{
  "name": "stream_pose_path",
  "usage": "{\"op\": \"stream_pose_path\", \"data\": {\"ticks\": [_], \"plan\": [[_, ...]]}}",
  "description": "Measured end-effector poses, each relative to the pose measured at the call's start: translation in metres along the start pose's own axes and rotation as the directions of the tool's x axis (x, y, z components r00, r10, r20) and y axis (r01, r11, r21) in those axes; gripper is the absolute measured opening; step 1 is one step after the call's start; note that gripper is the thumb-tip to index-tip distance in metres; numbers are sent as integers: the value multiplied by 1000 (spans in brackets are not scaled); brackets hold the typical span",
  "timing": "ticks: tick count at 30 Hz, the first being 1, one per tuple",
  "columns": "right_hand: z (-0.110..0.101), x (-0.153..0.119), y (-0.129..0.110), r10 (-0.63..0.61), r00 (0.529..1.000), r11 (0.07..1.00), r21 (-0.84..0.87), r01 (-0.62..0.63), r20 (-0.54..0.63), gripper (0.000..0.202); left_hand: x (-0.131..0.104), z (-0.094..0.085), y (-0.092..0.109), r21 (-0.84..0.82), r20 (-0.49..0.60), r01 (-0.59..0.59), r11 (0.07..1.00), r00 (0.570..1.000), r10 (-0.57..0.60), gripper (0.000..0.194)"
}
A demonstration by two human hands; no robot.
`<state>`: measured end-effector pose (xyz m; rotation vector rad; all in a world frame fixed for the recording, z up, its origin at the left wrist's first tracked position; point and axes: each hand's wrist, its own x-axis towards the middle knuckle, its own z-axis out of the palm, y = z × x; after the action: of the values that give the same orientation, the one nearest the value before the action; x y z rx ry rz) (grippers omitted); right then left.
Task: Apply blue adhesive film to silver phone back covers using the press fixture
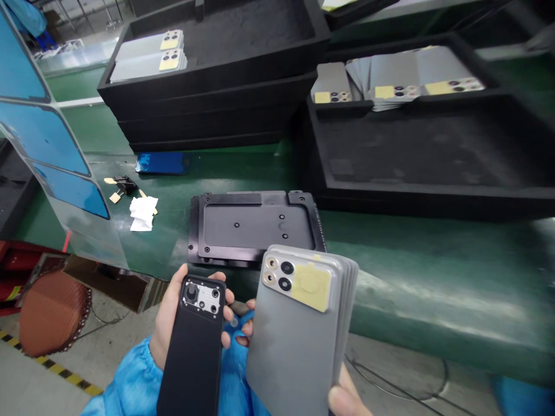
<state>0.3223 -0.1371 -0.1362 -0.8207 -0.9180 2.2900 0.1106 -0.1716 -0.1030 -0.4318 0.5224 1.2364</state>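
My left hand (170,309) is wrapped round a black phone-shaped case (191,352) with a metal camera plate at its top. Several grey phone back covers (295,341) are stacked in my right hand (347,398), with the fingers at the left edge and the thumb low on the right. The front cover carries a camera bump with yellow film on it. Just beyond both hands a black metal fixture (258,225) with a shallow phone-shaped recess lies on the green bench (433,260).
Stacked black foam trays (208,110) stand at the back with grey covers (150,55). Another black tray (433,150) at right holds more covers (390,75). Left lie a blue phone-shaped piece (162,163), a binder clip (125,185) and crumpled white paper (143,212). A round stool (54,312) stands below.
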Motion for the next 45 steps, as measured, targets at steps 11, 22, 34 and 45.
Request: {"op": "stream_pose_path", "data": {"ticks": [11, 22, 34, 45], "plan": [[16, 2, 12, -57, 998, 885, -462, 55, 10, 89, -15, 4, -25, 346, -19, -507, 789, 838, 546, 51], [29, 10, 20, -78, 985, 653, -738, 167, 154, 89, -12, 0, -29, 498, -185, -499, 709, 738, 649, 72], [18, 17, 25, 18, 992, 831, -553, 54, 125, 85, -8, 4, -29, 466, -213, -504, 727, 733, 646, 67], [-20, -18, 23, -36, 996, 993, -108, 44, 79, 87, -11, 19, 1, -20, -284, -258, 966, 928, 242, 67]]}}
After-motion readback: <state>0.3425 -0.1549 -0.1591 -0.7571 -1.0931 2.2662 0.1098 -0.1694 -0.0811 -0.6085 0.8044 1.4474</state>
